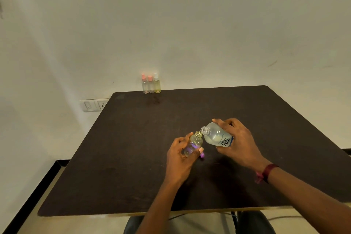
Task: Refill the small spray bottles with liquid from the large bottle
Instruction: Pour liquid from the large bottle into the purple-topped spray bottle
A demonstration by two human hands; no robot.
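Note:
My left hand grips a small clear bottle with its cap off, tilted so its open neck points up and right. A purple piece, likely the spray cap, shows under my left fingers. My right hand holds the large clear bottle, labelled "re-nu", tipped to the left with pale liquid inside. Its open mouth touches the rim of the small bottle. Three small spray bottles stand in a row at the table's far edge, two with pink tops, one with a white top.
The dark table stands against a white wall. Wall sockets sit left of the far corner. A dark chair seat and cables show below the near edge. A red band is on my right wrist.

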